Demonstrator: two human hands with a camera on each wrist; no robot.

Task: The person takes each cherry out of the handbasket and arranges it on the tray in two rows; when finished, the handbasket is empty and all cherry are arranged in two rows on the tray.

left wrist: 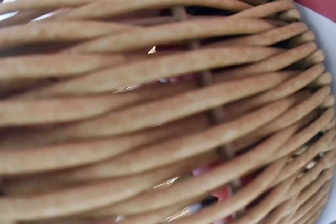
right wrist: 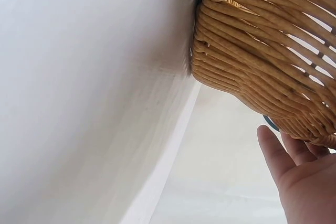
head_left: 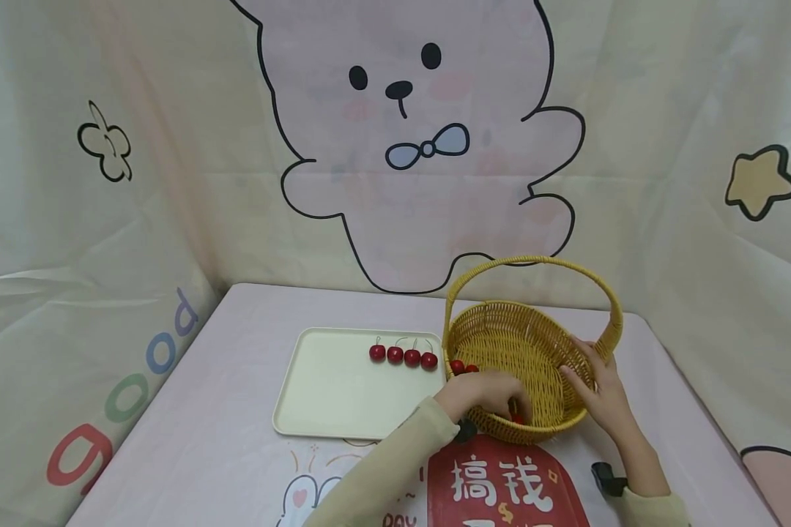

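A yellow-brown wicker basket (head_left: 534, 366) with a tall arched handle stands tilted at the right of the table, its opening facing the head camera. My left hand (head_left: 491, 391) reaches over its front rim, fingers bent down inside around a red cherry (head_left: 517, 419) that is mostly hidden. Two more cherries (head_left: 458, 367) show at the basket's left side. My right hand (head_left: 603, 391) grips the basket's right rim, thumb inside; in the right wrist view its fingers (right wrist: 275, 153) lie along the outside of the weave. Only the basket wall (left wrist: 157, 93) fills the left wrist view.
Left of the basket lies a cream rectangular tray (head_left: 336, 395). Several stemmed cherries (head_left: 395, 355) sit in a row along its back right part. A red printed patch (head_left: 501, 483) with white characters is in front of the basket. Cloth walls (head_left: 237, 241) enclose the table.
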